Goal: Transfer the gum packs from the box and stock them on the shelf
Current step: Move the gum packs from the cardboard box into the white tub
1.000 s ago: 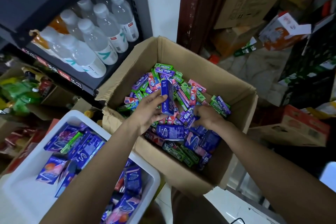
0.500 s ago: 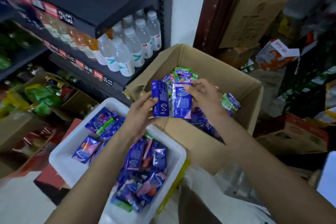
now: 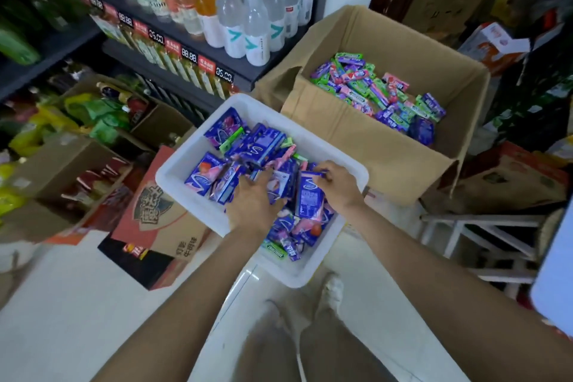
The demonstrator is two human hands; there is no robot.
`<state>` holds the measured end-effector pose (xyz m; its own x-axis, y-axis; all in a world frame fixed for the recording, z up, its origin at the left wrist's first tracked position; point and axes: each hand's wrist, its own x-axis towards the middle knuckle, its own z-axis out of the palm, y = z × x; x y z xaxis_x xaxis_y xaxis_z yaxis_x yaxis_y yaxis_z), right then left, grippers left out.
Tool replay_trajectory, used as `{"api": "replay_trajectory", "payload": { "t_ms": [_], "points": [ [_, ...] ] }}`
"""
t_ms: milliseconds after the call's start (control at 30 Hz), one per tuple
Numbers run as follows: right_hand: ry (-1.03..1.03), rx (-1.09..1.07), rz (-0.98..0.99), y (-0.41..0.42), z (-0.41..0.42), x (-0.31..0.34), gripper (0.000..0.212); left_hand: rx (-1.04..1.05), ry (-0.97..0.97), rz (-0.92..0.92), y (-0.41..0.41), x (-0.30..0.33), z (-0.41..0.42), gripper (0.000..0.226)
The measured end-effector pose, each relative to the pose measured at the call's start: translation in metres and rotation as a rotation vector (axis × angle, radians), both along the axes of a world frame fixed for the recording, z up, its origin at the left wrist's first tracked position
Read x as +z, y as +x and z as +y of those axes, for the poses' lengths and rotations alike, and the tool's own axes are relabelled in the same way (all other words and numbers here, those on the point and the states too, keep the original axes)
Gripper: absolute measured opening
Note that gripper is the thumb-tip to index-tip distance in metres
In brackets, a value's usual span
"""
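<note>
A white plastic bin (image 3: 186, 192) stands on the floor, part full of blue and purple gum packs (image 3: 257, 145). Behind it to the right is an open cardboard box (image 3: 356, 136) holding several green, pink and purple gum packs (image 3: 369, 93). Both my hands are inside the bin. My left hand (image 3: 252, 200) lies palm down on the pile with its fingers stretched out. My right hand (image 3: 336, 184) pinches the top edge of an upright blue gum pack (image 3: 308, 198). A black shelf (image 3: 198, 46) with price tags runs along the upper left.
Water and juice bottles (image 3: 257, 21) fill the shelf. Open cartons of snacks (image 3: 93, 121) and a flat red carton (image 3: 155, 223) lie on the floor at left. More boxes (image 3: 508, 183) and a metal frame (image 3: 483, 239) crowd the right. My legs and shoe (image 3: 331, 288) are below the bin.
Both hands lifted blue packs out of the cardboard box and carried them left and down into the white bin. The view turned left toward the shelf.
</note>
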<state>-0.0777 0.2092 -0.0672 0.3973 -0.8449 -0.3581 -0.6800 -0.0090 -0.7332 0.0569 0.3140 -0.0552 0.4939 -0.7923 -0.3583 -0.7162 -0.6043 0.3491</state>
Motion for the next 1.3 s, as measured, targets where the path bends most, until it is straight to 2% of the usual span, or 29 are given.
{"api": "replay_trajectory", "payload": {
  "t_ms": [67,167,333,467,533,667,767,933,1033,1100,1200,1300],
  "points": [
    [-0.025,0.025,0.081,-0.001,0.004,-0.004,0.031,-0.044,0.021,-0.083,-0.006,-0.002,0.002,0.058],
    [-0.044,0.029,0.09,-0.007,0.002,0.002,0.036,-0.106,-0.037,-0.137,-0.009,-0.001,-0.005,0.051],
    [-0.087,-0.032,-0.02,-0.032,-0.021,0.028,0.03,-0.095,-0.312,0.171,-0.01,0.02,-0.033,0.039],
    [-0.101,-0.134,-0.243,-0.054,-0.053,0.059,0.024,-0.063,-0.493,0.376,-0.02,0.051,-0.076,0.027],
    [-0.172,-0.149,-0.242,-0.065,-0.079,0.07,0.024,-0.042,-0.567,0.42,-0.028,0.065,-0.105,0.025],
    [-0.242,-0.183,-0.217,-0.082,-0.147,0.07,0.021,-0.065,-0.62,0.382,-0.047,0.071,-0.177,0.026],
    [-0.19,-0.134,-0.101,-0.091,-0.201,0.05,0.023,-0.099,-0.533,0.355,-0.061,0.058,-0.236,0.028],
    [-0.05,0.132,0.195,-0.11,-0.265,0.013,0.048,-0.305,-0.14,0.262,-0.077,0.014,-0.307,0.044],
    [0.131,0.259,0.244,-0.118,-0.28,-0.006,0.069,-0.443,0.146,0.192,-0.081,-0.007,-0.323,0.066],
    [0.125,0.356,0.284,-0.118,-0.285,-0.016,0.075,-0.559,0.319,0.065,-0.083,-0.016,-0.325,0.081],
    [0.136,0.436,0.347,-0.114,-0.29,-0.026,0.078,-0.639,0.422,-0.046,-0.083,-0.022,-0.327,0.09],
    [0.14,0.472,0.392,-0.112,-0.294,-0.032,0.078,-0.662,0.411,-0.072,-0.083,-0.024,-0.334,0.081]
  ]
}}
